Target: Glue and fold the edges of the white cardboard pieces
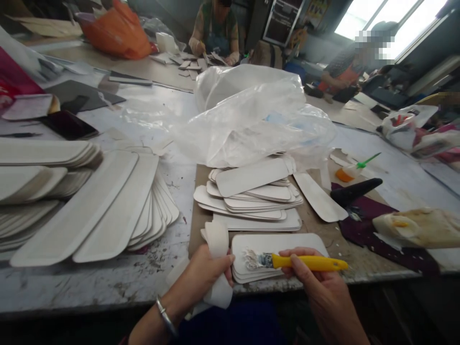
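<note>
My right hand (309, 273) is closed around the yellow handle of a paintbrush (305, 262). The brush's pale, clotted bristles rest on the top one of a small stack of white rounded panels (287, 243) at the table's front edge. In my left hand (212, 268) is a bunch of curved white strips (217, 239), gripped just left of that stack; some hang down below the fist. Behind the stack lies a larger pile of white rounded panels (251, 191) on a brown board (201, 225). One loose panel (319, 196) leans off its right side.
Long pale panels (89, 206) lie fanned out at left. Clear plastic sheeting (258, 115) is heaped behind the pile. At right are a black-handled tool (355, 191), a small orange bottle (347, 173) and a wrapped block (413, 227). Two people (215, 33) work farther back.
</note>
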Action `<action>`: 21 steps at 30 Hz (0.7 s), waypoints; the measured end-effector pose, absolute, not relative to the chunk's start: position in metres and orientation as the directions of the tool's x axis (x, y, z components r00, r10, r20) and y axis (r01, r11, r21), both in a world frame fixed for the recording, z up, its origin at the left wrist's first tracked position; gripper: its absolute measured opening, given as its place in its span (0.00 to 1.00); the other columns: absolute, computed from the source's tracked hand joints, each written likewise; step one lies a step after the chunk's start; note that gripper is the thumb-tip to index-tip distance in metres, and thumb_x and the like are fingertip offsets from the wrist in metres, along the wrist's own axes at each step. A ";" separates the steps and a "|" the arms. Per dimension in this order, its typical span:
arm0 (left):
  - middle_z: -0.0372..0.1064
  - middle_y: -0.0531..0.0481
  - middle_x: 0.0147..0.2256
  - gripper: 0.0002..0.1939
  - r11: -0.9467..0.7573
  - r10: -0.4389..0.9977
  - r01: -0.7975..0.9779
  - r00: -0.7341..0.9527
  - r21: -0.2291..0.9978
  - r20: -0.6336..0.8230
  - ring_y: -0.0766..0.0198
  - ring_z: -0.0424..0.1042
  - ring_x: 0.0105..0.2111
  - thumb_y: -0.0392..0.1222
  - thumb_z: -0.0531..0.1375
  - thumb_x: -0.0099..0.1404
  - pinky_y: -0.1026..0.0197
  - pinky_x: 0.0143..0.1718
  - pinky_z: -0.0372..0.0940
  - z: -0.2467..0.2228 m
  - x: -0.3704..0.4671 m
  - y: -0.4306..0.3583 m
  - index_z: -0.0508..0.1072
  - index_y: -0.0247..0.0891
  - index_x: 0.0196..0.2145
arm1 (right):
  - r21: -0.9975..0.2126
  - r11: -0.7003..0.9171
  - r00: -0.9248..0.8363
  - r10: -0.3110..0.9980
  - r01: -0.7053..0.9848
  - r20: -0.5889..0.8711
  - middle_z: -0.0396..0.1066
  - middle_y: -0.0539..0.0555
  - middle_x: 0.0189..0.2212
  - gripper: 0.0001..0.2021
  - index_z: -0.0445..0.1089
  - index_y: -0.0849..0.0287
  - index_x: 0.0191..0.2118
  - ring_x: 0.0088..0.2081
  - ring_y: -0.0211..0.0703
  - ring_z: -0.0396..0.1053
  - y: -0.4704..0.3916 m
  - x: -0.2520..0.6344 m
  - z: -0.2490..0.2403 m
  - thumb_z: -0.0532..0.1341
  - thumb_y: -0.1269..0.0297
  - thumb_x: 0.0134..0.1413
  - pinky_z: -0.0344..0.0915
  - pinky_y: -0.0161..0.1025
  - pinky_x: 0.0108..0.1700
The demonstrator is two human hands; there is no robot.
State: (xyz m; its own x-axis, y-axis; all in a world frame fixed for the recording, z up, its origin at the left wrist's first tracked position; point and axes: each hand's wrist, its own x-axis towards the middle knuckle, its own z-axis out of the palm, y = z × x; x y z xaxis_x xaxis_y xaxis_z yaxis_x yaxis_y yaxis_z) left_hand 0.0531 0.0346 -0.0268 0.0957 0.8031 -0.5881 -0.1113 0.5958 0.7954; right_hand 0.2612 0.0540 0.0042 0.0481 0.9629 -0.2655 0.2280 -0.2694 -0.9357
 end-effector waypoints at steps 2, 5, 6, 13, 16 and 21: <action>0.66 0.47 0.16 0.17 0.595 0.803 -0.104 0.088 0.797 -0.589 0.63 0.62 0.20 0.51 0.57 0.46 0.64 0.24 0.57 -0.025 0.054 0.035 0.67 0.34 0.12 | -0.936 -0.263 0.061 0.965 0.235 -0.255 0.73 0.54 0.33 0.16 0.72 0.59 0.33 0.30 0.42 0.71 0.054 0.260 0.008 0.66 0.52 0.43 0.70 0.34 0.34; 0.65 0.48 0.16 0.17 0.593 0.805 -0.088 0.078 0.800 -0.588 0.64 0.61 0.19 0.51 0.56 0.46 0.64 0.24 0.56 -0.025 0.054 0.035 0.67 0.34 0.12 | -0.943 -0.249 0.058 0.969 0.223 -0.242 0.73 0.54 0.32 0.16 0.72 0.60 0.33 0.29 0.41 0.71 0.051 0.251 0.012 0.66 0.52 0.43 0.70 0.33 0.33; 0.65 0.48 0.16 0.17 0.591 0.807 -0.082 0.078 0.803 -0.586 0.63 0.62 0.20 0.51 0.56 0.46 0.63 0.25 0.57 -0.026 0.053 0.035 0.67 0.34 0.12 | -0.947 -0.239 0.058 0.971 0.212 -0.232 0.73 0.54 0.31 0.15 0.72 0.59 0.33 0.28 0.40 0.71 0.050 0.248 0.012 0.66 0.53 0.44 0.70 0.32 0.32; 0.66 0.47 0.18 0.16 0.562 0.825 -0.047 0.104 0.826 -0.556 0.60 0.66 0.24 0.50 0.55 0.48 0.62 0.30 0.59 -0.032 0.053 0.035 0.67 0.35 0.12 | -0.922 -0.196 0.068 0.981 0.333 -0.184 0.73 0.55 0.31 0.15 0.72 0.60 0.32 0.29 0.42 0.72 0.055 0.258 0.003 0.66 0.53 0.43 0.71 0.33 0.32; 0.66 0.47 0.18 0.17 0.563 0.823 -0.007 0.091 0.826 -0.560 0.59 0.65 0.23 0.50 0.54 0.48 0.61 0.30 0.59 -0.037 0.053 0.035 0.67 0.36 0.12 | -0.889 -0.172 0.111 0.984 0.425 -0.137 0.73 0.56 0.33 0.16 0.72 0.60 0.33 0.31 0.45 0.72 0.059 0.279 0.001 0.65 0.52 0.43 0.72 0.35 0.33; 0.67 0.47 0.18 0.19 0.539 0.832 0.100 0.088 0.836 -0.547 0.56 0.66 0.26 0.53 0.54 0.49 0.61 0.32 0.58 -0.049 0.053 0.034 0.69 0.37 0.11 | -0.801 -0.174 0.177 0.980 0.572 -0.087 0.74 0.56 0.33 0.17 0.70 0.59 0.35 0.34 0.47 0.72 0.062 0.315 0.002 0.62 0.49 0.46 0.71 0.37 0.34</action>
